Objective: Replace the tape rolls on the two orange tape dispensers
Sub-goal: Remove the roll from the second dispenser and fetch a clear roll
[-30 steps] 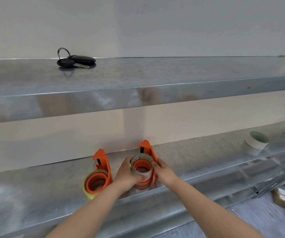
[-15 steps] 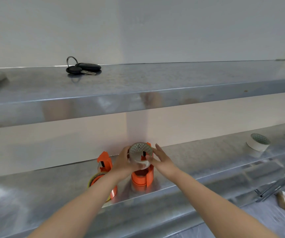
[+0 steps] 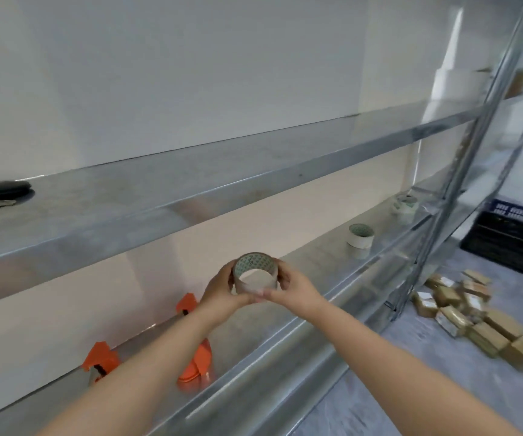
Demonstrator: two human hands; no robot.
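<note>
Tape roll [image 3: 255,275] now off dispenser [image 3: 202,358], perhaps "6" inside.

Right of the fingers [image 3: 282,273] clasping the near-empty clear tape roll [image 3: 247,262], the grey metal lower shelf [image 3: 317,261] lies open up to a squat white tape roll [image 3: 361,237]. Overhead juts the upper metal shelf [image 3: 222,190]. Below-left of the fingers stand an orange plastic tape dispenser [image 3: 202,360] and a second orange dispenser [image 3: 99,357].

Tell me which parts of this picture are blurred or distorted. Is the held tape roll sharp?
Head view: the tape roll, held by the left hand and right hand, is fairly sharp; the boxes on the floor and the dark crate are smeared; the shelf upright looks bowed by the wide lens.
</note>
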